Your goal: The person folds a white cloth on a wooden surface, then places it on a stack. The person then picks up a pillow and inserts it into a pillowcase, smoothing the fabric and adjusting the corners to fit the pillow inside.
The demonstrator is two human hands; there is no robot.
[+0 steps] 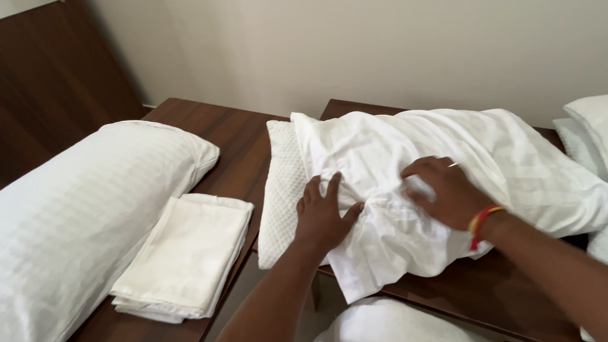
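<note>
A pillow (281,193) with a quilted white surface lies on a dark wooden table (484,293), mostly inside a white striped pillowcase (512,167). My left hand (321,215) lies flat, fingers spread, on the bunched open end of the case beside the bare end of the pillow. My right hand (444,191), with a ring and a red and yellow wrist thread, presses down on the crumpled cloth a little to the right.
A cased white pillow (64,225) and a folded stack of white linen (187,257) lie on a second wooden table (226,133) to the left. More white pillows (607,141) sit at the right edge. White bedding (382,333) shows below. A beige wall stands behind.
</note>
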